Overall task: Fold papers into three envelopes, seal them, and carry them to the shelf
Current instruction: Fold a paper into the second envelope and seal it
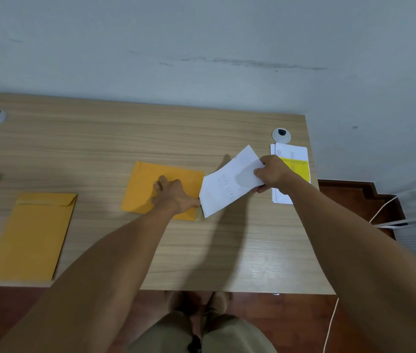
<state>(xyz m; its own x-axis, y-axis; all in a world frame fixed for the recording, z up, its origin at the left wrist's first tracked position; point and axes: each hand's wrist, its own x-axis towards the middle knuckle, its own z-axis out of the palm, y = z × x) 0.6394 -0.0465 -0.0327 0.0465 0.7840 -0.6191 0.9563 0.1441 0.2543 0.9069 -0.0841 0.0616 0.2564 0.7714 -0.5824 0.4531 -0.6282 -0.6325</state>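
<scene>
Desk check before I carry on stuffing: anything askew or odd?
Nothing damaged or spilled. The middle envelope lies slightly skewed under the left hand; the right hand holds the folded paper at its opening.

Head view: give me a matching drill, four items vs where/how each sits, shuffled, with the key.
Items:
1. folded white paper
2. middle envelope
3. left envelope
4. paper stack

States:
A. flat, flap folded down, untouched
B. right desk edge, yellow sheet on top
C. held in right hand
D. left hand rests on it

Pairs: 1-C, 2-D, 3-A, 4-B
</scene>
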